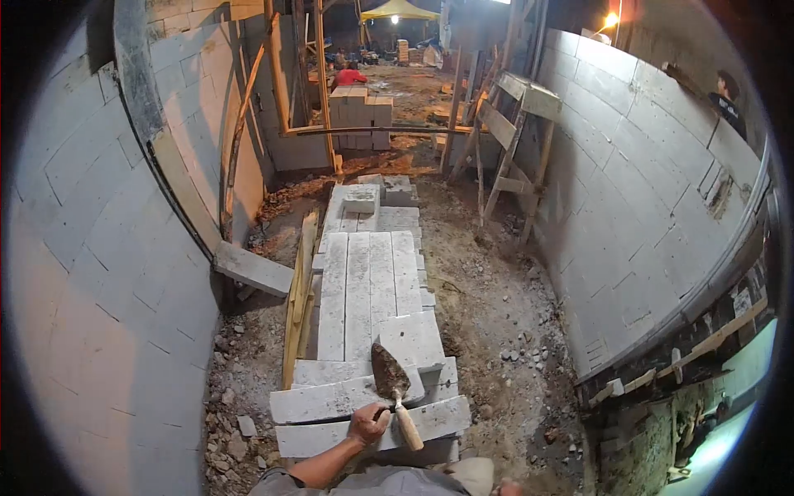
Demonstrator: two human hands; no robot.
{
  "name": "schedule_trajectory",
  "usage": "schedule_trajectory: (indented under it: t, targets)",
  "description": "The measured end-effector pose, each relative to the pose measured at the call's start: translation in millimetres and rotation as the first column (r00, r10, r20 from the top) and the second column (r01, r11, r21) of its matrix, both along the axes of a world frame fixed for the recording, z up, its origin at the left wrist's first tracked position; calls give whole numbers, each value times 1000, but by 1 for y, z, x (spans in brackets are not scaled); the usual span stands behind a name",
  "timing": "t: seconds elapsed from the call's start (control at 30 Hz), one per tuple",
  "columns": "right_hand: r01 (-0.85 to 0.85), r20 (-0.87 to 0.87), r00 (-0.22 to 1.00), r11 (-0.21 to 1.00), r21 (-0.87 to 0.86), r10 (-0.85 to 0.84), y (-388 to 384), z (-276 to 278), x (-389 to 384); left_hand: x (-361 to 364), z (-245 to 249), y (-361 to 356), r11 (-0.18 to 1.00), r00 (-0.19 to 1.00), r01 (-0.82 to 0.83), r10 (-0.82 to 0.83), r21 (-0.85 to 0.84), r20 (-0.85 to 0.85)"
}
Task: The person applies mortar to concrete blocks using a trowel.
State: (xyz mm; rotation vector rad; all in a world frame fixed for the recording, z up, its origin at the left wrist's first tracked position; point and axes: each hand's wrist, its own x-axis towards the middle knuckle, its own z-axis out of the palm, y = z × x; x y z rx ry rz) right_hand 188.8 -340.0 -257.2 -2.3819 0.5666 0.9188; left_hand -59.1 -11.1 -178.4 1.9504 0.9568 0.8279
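A stack of pale blocks [358, 285] runs away from me down the middle. On its near end lies a trowel [389, 374], blade pointing away and wooden handle towards me. My left hand [369, 424] is at the near blocks, just left of the trowel's neck, with its fingers curled; what they grip, if anything, is hidden. Only a bit of my right hand [509, 489] shows at the bottom edge, right of the stack, and its fingers cannot be made out.
Block walls stand left [107, 248] and right [637, 190]. Wooden planks [299, 306] and a leaning block [253, 269] lie left of the stack. A wooden trestle [513, 132] stands right. Rubble covers the ground. One person [350, 76] is far ahead, another [727, 101] beyond the right wall.
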Motion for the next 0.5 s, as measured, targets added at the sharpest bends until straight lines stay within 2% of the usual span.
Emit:
schedule_trajectory:
  t: [0.1,0.23,0.37,0.47,0.5]
  targets:
    - [-119,0,993,989,88,120,40,-11,-29,0,-4,1,1000,997,-14,14,-3,-81]
    - [-178,-43,982,976,121,185,60,-15,-47,3,1,2,998,999,-27,29,59,-28]
    - [-152,-86,984,985,87,159,42,-13,-32,-3,-5,3,1000,991,4,-8,-26,-131]
    - [-80,-108,991,997,23,82,6,-14,-11,2,5,2,998,992,-19,11,-61,-128]
    - [-56,-110,992,998,1,56,-7,-12,-5,3,4,3,1000,996,-22,21,-15,-86]
